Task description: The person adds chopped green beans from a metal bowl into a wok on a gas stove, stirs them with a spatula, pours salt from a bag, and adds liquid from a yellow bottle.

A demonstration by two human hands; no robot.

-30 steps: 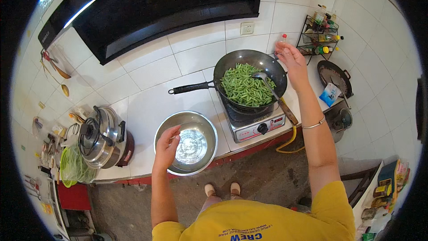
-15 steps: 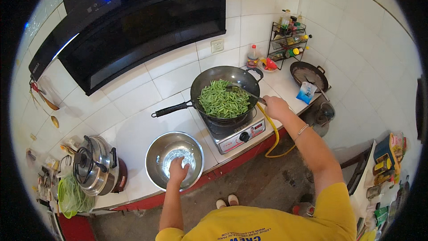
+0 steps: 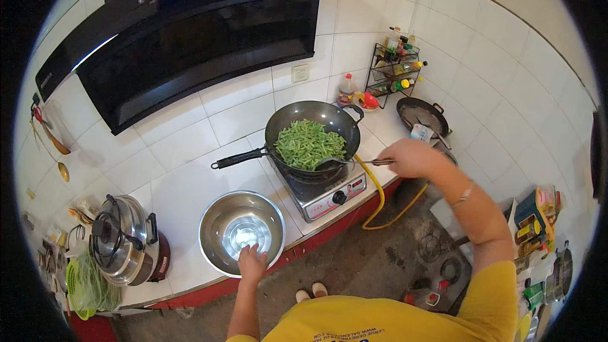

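My right hand [image 3: 410,157] is closed round the handle of a metal wok spatula [image 3: 354,162]. The spatula's blade dips inside the near right wall of a black wok [image 3: 288,114], beside a heap of chopped green beans [image 3: 308,144]. The wok sits on a portable gas stove [image 3: 335,197], its long black handle pointing left. My left hand [image 3: 252,262] hangs over the near rim of a shiny steel bowl [image 3: 212,234], fingers spread and holding nothing. Whether it touches the rim, I cannot tell.
A yellow gas hose [image 3: 378,199] loops off the counter's front. At left stand a lidded steel pot [image 3: 130,234] and a green basket [image 3: 76,288]. A bottle rack [image 3: 394,66] and a second dark pan [image 3: 415,112] occupy the right corner. The black range hood [image 3: 209,50] overhangs the back.
My right hand has brought the spatula from the wok's far right side to its near right side. My left hand has drawn back from the bowl's middle toward its near rim. The view has shifted slightly.
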